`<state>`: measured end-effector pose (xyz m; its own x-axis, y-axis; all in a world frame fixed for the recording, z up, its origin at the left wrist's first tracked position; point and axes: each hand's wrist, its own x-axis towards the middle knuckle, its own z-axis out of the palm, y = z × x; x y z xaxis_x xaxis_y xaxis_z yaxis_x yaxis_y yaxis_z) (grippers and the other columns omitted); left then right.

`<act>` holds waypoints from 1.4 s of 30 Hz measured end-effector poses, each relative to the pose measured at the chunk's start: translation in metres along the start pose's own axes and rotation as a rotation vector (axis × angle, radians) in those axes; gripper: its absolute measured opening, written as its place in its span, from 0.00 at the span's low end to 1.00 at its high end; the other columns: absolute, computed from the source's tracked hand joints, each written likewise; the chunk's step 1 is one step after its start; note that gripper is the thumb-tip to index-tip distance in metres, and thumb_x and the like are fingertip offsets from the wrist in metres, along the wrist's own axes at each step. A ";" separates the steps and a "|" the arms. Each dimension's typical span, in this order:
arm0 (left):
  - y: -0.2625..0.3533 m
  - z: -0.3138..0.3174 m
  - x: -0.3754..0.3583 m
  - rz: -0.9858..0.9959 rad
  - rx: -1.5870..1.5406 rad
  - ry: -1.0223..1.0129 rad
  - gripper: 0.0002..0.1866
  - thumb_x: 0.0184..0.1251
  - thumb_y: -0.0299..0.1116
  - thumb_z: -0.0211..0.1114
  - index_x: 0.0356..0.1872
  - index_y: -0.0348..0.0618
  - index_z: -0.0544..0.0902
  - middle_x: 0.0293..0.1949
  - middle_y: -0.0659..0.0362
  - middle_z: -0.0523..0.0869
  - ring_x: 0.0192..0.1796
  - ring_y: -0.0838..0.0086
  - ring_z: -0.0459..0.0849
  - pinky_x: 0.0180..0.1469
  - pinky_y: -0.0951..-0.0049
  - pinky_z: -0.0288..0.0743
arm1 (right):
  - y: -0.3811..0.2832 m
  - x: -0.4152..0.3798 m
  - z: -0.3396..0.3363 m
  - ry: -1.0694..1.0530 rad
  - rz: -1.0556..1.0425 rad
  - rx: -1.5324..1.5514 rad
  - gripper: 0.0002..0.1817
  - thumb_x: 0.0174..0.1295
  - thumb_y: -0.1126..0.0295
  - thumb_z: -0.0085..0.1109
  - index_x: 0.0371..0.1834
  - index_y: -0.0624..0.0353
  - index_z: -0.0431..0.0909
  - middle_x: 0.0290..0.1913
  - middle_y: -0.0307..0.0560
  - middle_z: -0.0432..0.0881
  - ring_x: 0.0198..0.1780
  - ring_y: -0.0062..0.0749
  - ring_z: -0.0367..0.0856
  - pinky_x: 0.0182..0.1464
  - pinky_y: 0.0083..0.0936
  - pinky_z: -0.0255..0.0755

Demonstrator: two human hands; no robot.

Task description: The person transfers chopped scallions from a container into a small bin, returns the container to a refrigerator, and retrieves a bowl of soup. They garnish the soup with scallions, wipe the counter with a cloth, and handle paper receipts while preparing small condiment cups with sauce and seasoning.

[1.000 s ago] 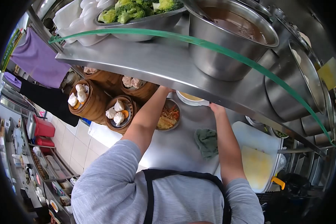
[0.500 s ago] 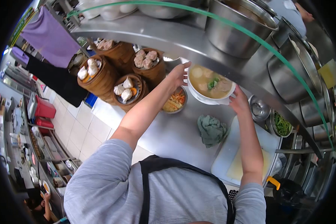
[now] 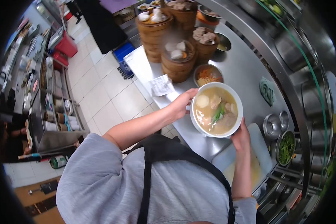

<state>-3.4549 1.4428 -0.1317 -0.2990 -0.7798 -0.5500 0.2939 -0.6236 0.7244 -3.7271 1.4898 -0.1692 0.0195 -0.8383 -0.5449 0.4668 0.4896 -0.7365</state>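
Between my two hands is a white bowl of soup (image 3: 201, 126), with broth, pale round slices, meat pieces and a green leaf in it. My left hand (image 3: 187, 102) grips its left side, with fingers partly hidden by the rim. On the lower right my right hand (image 3: 241, 137) is closed on the bowl, its fingers mostly underneath. The bowl is held above the steel counter (image 3: 242, 63). Just beyond it stands a metal bowl (image 3: 209, 74) of shredded orange and pale yellow food.
Stacked bamboo steamers (image 3: 177, 69) with dumplings and buns stand at the back left, near a paper slip (image 3: 162, 85). A green cloth (image 3: 266, 91) lies to the right. A white cutting board (image 3: 259, 143), empty metal bowls (image 3: 272, 126) and a bowl of greens (image 3: 286, 148) are nearby.
Both hands have brought the soup bowl out from under the steel shelf and closer to my body. The view has turned left, showing more floor and the paper slip.
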 end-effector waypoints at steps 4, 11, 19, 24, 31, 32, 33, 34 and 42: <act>-0.025 -0.045 -0.041 0.048 -0.075 0.084 0.25 0.63 0.50 0.52 0.59 0.52 0.67 0.58 0.58 0.68 0.61 0.63 0.64 0.57 0.53 0.60 | 0.033 -0.021 0.041 -0.079 -0.016 -0.048 0.23 0.66 0.52 0.42 0.55 0.59 0.67 0.53 0.44 0.73 0.53 0.30 0.71 0.49 0.35 0.70; -0.036 -0.132 -0.115 0.137 -0.169 0.213 0.20 0.67 0.48 0.46 0.55 0.53 0.70 0.52 0.65 0.73 0.56 0.73 0.68 0.55 0.59 0.61 | 0.084 -0.036 0.126 -0.215 0.028 -0.228 0.25 0.67 0.51 0.38 0.57 0.59 0.65 0.53 0.48 0.73 0.51 0.35 0.74 0.46 0.39 0.74; -0.033 -0.257 -0.190 0.226 -0.156 0.309 0.19 0.68 0.50 0.44 0.54 0.56 0.70 0.51 0.65 0.72 0.53 0.71 0.68 0.54 0.60 0.61 | 0.168 -0.043 0.246 -0.284 0.092 -0.204 0.25 0.68 0.52 0.38 0.57 0.61 0.66 0.53 0.48 0.73 0.53 0.34 0.73 0.49 0.37 0.72; -0.031 -0.335 -0.232 0.289 -0.197 0.371 0.19 0.68 0.49 0.43 0.55 0.55 0.70 0.51 0.64 0.72 0.53 0.71 0.69 0.53 0.58 0.63 | 0.213 -0.047 0.322 -0.400 0.136 -0.310 0.27 0.67 0.48 0.38 0.59 0.57 0.66 0.55 0.43 0.71 0.52 0.32 0.68 0.52 0.43 0.64; -0.026 -0.432 -0.272 0.309 -0.325 0.514 0.20 0.67 0.51 0.45 0.54 0.56 0.70 0.51 0.60 0.73 0.52 0.68 0.69 0.52 0.53 0.64 | 0.263 -0.025 0.422 -0.529 0.230 -0.397 0.26 0.66 0.48 0.40 0.59 0.53 0.65 0.55 0.43 0.71 0.56 0.33 0.69 0.53 0.43 0.65; -0.026 -0.447 -0.275 0.317 -0.339 0.556 0.20 0.66 0.52 0.46 0.54 0.57 0.70 0.51 0.60 0.73 0.53 0.68 0.69 0.52 0.53 0.65 | 0.269 -0.020 0.438 -0.548 0.235 -0.417 0.25 0.66 0.49 0.39 0.59 0.53 0.65 0.55 0.44 0.72 0.56 0.33 0.69 0.52 0.42 0.65; -0.023 -0.459 -0.279 0.307 -0.347 0.581 0.21 0.65 0.53 0.48 0.54 0.57 0.70 0.51 0.60 0.73 0.53 0.69 0.68 0.52 0.53 0.65 | 0.276 -0.012 0.453 -0.581 0.240 -0.426 0.26 0.67 0.49 0.38 0.59 0.54 0.65 0.55 0.44 0.72 0.55 0.33 0.70 0.50 0.41 0.67; -0.017 -0.470 -0.284 0.311 -0.374 0.597 0.21 0.64 0.53 0.49 0.54 0.56 0.70 0.51 0.60 0.73 0.52 0.69 0.69 0.52 0.55 0.65 | 0.283 -0.002 0.467 -0.588 0.239 -0.460 0.26 0.67 0.48 0.38 0.59 0.55 0.64 0.54 0.44 0.73 0.54 0.32 0.71 0.48 0.39 0.69; 0.026 -0.579 -0.307 0.460 -0.512 0.728 0.23 0.62 0.53 0.52 0.56 0.56 0.70 0.53 0.60 0.72 0.56 0.66 0.67 0.56 0.52 0.60 | 0.324 0.063 0.621 -0.794 0.277 -0.596 0.28 0.66 0.48 0.40 0.60 0.57 0.63 0.57 0.46 0.68 0.54 0.37 0.68 0.45 0.42 0.70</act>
<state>-2.8294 1.6341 -0.1847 0.5204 -0.6883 -0.5054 0.6476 -0.0677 0.7590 -3.0256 1.4471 -0.1932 0.7393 -0.4888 -0.4632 -0.1528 0.5481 -0.8223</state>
